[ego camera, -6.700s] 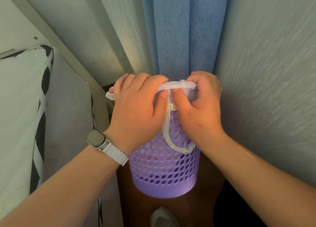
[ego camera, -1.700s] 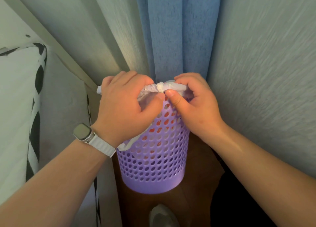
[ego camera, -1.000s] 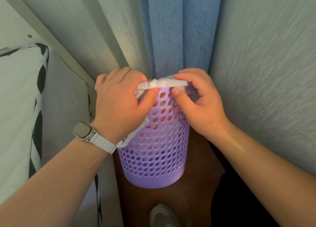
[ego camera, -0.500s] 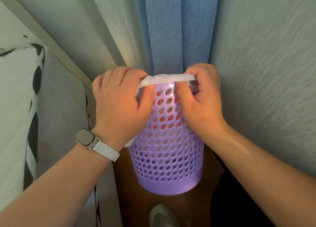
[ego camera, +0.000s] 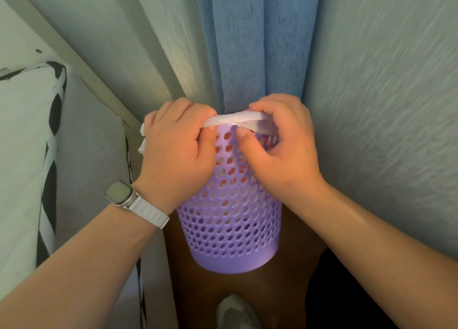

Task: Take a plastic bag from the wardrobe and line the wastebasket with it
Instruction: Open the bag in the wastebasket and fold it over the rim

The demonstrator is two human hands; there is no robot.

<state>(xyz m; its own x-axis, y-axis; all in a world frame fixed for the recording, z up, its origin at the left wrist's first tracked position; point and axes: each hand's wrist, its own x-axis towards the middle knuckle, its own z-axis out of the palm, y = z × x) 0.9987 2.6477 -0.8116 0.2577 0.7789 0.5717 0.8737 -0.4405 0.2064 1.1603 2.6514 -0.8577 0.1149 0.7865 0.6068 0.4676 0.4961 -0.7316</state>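
The bag (ego camera: 235, 118) is already in the basket (ego camera: 230, 219) and rolled over its near rim, where the left hand (ego camera: 178, 152) and right hand (ego camera: 280, 150) both pinch it; seemingly only final snugging remains.

Home bedroom, blue curtain (ego camera: 257, 43), patterned bedding (ego camera: 27, 140)
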